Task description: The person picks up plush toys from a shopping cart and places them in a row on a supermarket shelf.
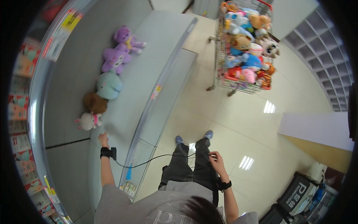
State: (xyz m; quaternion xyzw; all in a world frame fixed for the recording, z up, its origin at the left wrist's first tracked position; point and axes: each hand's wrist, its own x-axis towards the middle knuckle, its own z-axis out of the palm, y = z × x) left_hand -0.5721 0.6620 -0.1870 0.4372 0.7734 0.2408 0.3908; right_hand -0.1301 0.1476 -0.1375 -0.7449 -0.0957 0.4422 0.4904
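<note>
My left hand (103, 139) reaches over the grey shelf board (123, 112) with nothing in it. Just beyond its fingers sits a white plush toy (89, 121) with pink trim; a small gap separates them. In a row along the back panel follow a brown plush toy (95, 102), a light blue rounded plush (109, 85), a purple star-shaped plush (115, 59) and a purple plush bear (125, 37) with a yellow scarf. My right hand (216, 163) hangs beside my thigh, empty, its fingers loosely bent and apart.
A wire shopping cart (221, 79) heaped with plush toys (249, 47) stands ahead on the tiled floor (207, 109). A higher shelf edge (37, 112) with boxed goods runs along the left. Black bins (296, 193) stand at lower right. A cable (151, 159) trails from my left wrist.
</note>
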